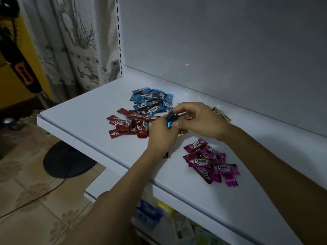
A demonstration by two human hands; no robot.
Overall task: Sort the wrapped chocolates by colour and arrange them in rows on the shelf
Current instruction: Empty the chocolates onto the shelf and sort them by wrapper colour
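Note:
Three loose heaps of wrapped chocolates lie on the white shelf (85, 110): blue ones (151, 101) at the back, red ones (130, 125) in front of them, purple ones (210, 162) near the front right. A few gold-brown ones (221, 113) peek out behind my right hand. My left hand (163, 135) and right hand (200, 119) meet over the middle of the shelf. Between them they pinch a blue wrapped chocolate (170, 120). A brown wrapper (182, 133) shows under my left hand.
The shelf's grey back panel (221, 50) rises behind the heaps. A lower shelf (159, 214) holds packaged goods. To the left stand a fan base (65, 160) on the tiled floor, a curtain (76, 41) and a can (8, 121).

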